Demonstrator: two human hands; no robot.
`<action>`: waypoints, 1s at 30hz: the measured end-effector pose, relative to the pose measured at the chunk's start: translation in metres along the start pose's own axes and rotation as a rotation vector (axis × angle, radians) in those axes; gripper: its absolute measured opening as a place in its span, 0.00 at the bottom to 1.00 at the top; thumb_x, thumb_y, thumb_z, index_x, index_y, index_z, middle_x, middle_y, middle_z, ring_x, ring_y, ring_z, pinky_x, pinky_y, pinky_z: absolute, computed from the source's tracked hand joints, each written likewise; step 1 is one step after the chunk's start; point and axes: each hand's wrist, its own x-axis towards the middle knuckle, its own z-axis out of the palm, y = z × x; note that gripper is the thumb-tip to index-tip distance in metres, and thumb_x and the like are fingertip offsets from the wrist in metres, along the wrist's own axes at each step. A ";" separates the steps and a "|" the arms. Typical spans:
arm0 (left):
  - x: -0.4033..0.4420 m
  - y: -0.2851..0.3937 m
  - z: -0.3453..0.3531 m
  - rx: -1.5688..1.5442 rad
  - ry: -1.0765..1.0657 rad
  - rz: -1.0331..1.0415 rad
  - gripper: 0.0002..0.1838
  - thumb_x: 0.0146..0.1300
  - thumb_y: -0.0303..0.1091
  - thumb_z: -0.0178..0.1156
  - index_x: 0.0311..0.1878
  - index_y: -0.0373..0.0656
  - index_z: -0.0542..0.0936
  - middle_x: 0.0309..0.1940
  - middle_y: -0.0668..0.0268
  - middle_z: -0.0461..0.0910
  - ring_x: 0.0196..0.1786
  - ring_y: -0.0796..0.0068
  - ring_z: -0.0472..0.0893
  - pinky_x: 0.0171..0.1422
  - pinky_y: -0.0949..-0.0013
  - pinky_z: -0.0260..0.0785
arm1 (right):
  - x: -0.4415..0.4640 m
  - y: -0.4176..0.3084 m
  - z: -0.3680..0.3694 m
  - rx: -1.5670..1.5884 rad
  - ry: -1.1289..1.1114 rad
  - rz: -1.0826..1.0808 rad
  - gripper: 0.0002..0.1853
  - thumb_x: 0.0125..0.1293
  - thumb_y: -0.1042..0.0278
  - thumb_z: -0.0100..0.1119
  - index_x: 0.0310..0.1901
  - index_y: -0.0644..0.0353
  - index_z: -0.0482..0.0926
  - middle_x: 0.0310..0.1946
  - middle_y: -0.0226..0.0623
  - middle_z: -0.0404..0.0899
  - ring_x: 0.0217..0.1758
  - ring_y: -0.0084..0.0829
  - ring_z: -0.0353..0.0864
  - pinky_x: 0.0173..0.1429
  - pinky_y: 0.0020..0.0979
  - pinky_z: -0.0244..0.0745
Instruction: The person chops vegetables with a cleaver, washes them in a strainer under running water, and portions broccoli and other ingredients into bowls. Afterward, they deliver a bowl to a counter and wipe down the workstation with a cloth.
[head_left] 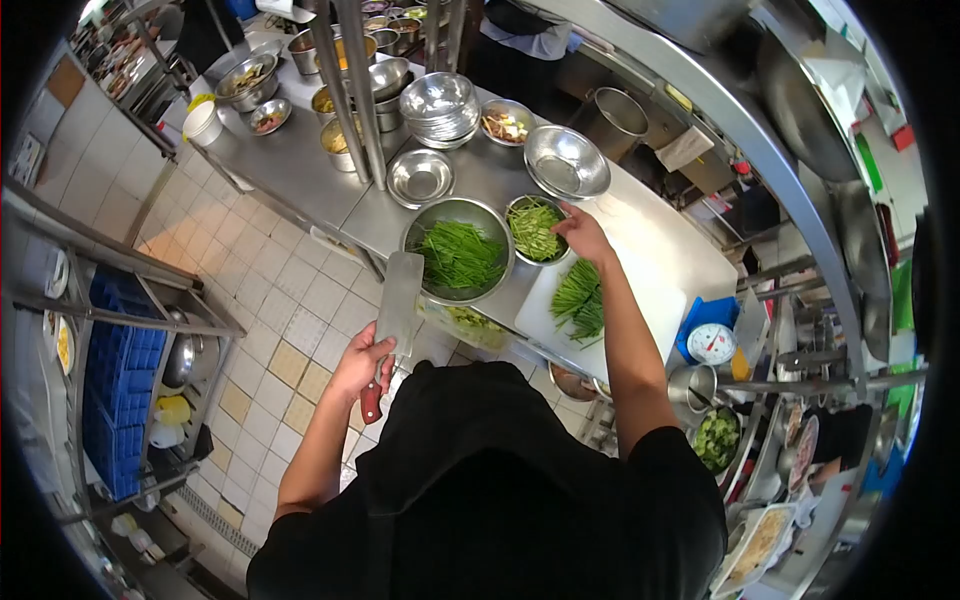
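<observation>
Cleaver [402, 305] in left hand [363, 365], gripped firmly at the place where blade meets red handle [371, 403]. Long axis of this tool almost straight away from the body, with far end of the blade at the left side of large steel bowl [475, 208]; from this view, cannot tell between over the rim and just beside it. Inside this bowl, long green stalks [455, 255] in a loose heap.

Right hand [588, 238] empty of any visible load, at the right edge of small steel bowl [541, 262], with pale green pieces [533, 229] directly to the left of the fingertips. Cannot tell between a pinch on the rim and only a light touch.

Most important relation: small bowl between large bowl and right hand, both bowls side by side. To the small bowl, right hand clearly nearer; left hand well apart, closer to the body. Beside the right forearm, green bunch [577, 300] on white cutting board [537, 303].
</observation>
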 end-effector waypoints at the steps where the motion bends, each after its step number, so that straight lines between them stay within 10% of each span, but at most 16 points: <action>1: 0.003 0.004 0.002 0.011 -0.015 -0.003 0.12 0.72 0.31 0.51 0.56 0.43 0.70 0.17 0.69 0.69 0.11 0.76 0.67 0.13 0.71 0.64 | 0.000 0.001 -0.004 0.019 0.016 -0.020 0.39 0.56 0.84 0.48 0.73 0.66 0.56 0.39 0.37 0.85 0.40 0.22 0.79 0.47 0.24 0.74; 13: 0.037 -0.010 0.031 0.248 -0.232 -0.055 0.08 0.73 0.31 0.49 0.53 0.43 0.70 0.18 0.70 0.68 0.13 0.79 0.68 0.15 0.72 0.65 | -0.039 -0.017 -0.007 0.282 -0.047 -0.184 0.38 0.62 0.81 0.57 0.74 0.55 0.57 0.39 0.27 0.83 0.47 0.23 0.78 0.57 0.24 0.67; 16: 0.034 -0.013 0.040 0.254 -0.218 -0.035 0.09 0.72 0.31 0.51 0.53 0.43 0.70 0.18 0.70 0.69 0.14 0.79 0.68 0.15 0.73 0.65 | -0.019 -0.019 0.023 -0.845 0.179 -0.149 0.45 0.54 0.80 0.58 0.75 0.47 0.55 0.47 0.23 0.83 0.52 0.33 0.76 0.60 0.29 0.68; 19: 0.027 -0.018 0.048 0.252 -0.165 0.031 0.09 0.72 0.31 0.51 0.52 0.43 0.70 0.18 0.69 0.69 0.14 0.79 0.68 0.15 0.73 0.65 | -0.009 -0.019 0.033 -0.794 0.225 -0.118 0.51 0.47 0.79 0.56 0.76 0.42 0.53 0.53 0.19 0.82 0.59 0.39 0.73 0.62 0.35 0.68; 24: 0.013 -0.032 0.065 0.167 -0.097 0.048 0.09 0.73 0.32 0.50 0.53 0.44 0.68 0.18 0.70 0.68 0.13 0.78 0.69 0.15 0.72 0.66 | -0.002 -0.007 0.000 -0.230 -0.049 -0.245 0.38 0.55 0.67 0.69 0.69 0.55 0.67 0.48 0.32 0.84 0.47 0.30 0.79 0.56 0.29 0.72; 30: 0.015 -0.051 0.105 0.204 -0.075 -0.003 0.12 0.73 0.35 0.51 0.56 0.44 0.69 0.19 0.70 0.68 0.14 0.78 0.69 0.15 0.72 0.66 | -0.007 0.011 -0.036 -0.286 -0.048 -0.201 0.24 0.61 0.68 0.65 0.59 0.64 0.76 0.49 0.40 0.84 0.51 0.32 0.80 0.58 0.31 0.73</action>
